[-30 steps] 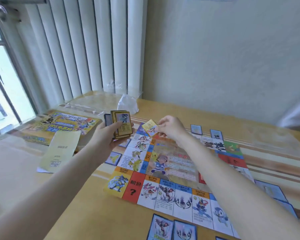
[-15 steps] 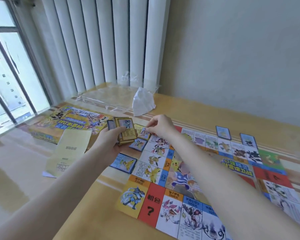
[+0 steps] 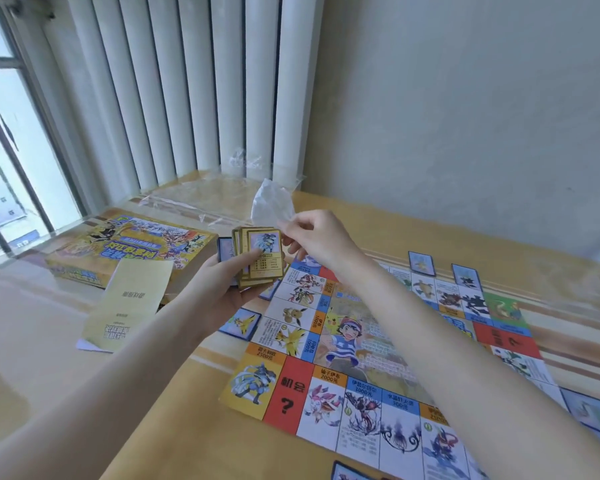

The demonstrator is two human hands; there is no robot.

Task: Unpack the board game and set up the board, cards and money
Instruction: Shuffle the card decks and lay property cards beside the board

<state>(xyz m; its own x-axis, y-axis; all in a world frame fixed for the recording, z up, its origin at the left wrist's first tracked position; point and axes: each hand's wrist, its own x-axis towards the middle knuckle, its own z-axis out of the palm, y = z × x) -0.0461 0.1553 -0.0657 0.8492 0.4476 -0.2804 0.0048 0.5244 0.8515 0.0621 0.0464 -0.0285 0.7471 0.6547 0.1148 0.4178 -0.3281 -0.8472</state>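
We see a paper game board (image 3: 378, 362) lying flat on a yellow counter (image 3: 174, 427), filling the scene from the centre to 4 o'clock. Its squares carry cartoon creatures and prices we can read, such as "2500", "2000" and "3000", and one red square (image 3: 289, 393) shows a black question mark. A cartoon boy in a striped shirt fills the board's middle.

The left hand (image 3: 222, 289) is a grip curled round a stack of gold-bordered cards (image 3: 258, 256), held upright above the board's 11 o'clock corner; the top card's small print is too fine to read. The right hand (image 3: 317, 237) hovers at the stack's top right corner, fingers curled; whether it pinches a card we cannot tell.

Blue-bordered cards (image 3: 239, 323) lie flat just beside the board's edges. At 9 o'clock sits a yellow glossy game box (image 3: 129, 251), with a pale folded leaflet (image 3: 129, 303) leaning on it. Crinkled clear plastic wrap (image 3: 222, 195) lies at 12 o'clock, before white vertical blinds (image 3: 174, 91).
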